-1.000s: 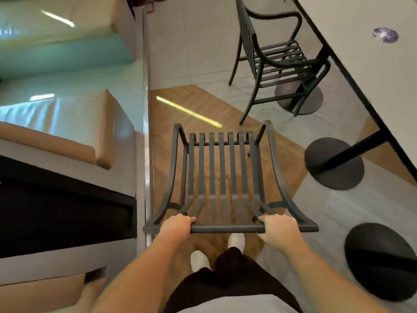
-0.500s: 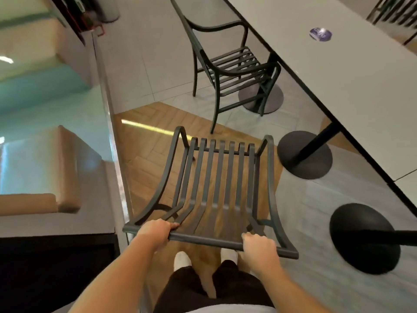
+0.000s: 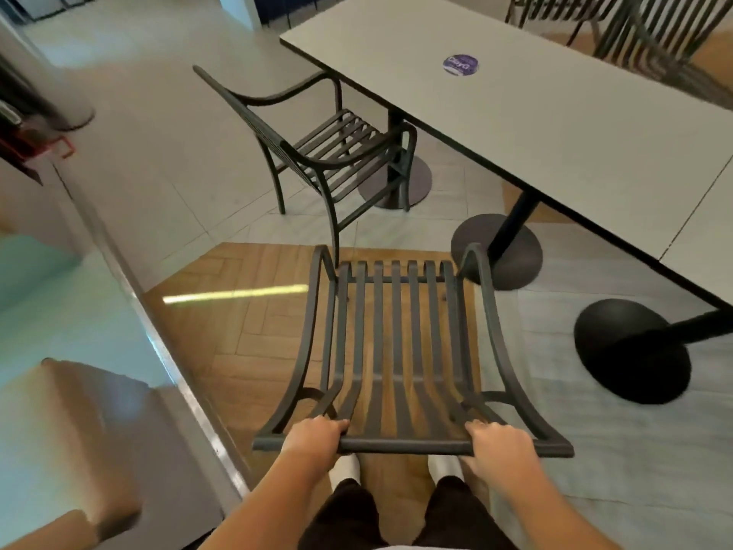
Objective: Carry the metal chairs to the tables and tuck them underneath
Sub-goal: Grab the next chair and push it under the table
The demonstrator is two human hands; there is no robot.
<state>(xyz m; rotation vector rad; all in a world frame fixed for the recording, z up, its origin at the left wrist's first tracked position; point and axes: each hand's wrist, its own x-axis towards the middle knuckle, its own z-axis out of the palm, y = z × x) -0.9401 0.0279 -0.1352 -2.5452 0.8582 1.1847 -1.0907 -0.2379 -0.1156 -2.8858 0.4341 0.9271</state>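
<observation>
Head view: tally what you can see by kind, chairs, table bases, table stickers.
Metal chairs clearly seen: 2, the carried chair held by the left hand and right hand, and the standing chair
Round table bases: 3
Purple sticker: 1
Total: 6
Blurred chairs beyond the table not counted.

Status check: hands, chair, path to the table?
Left hand and right hand both grip carried chair top rail. Table ahead right. Pedestal bases and parked chair near path.

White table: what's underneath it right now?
Under the white table, three round dark pedestal bases stand on the floor, and the empty chair's front edge reaches its edge. Further under is hidden by the tabletop.
</observation>
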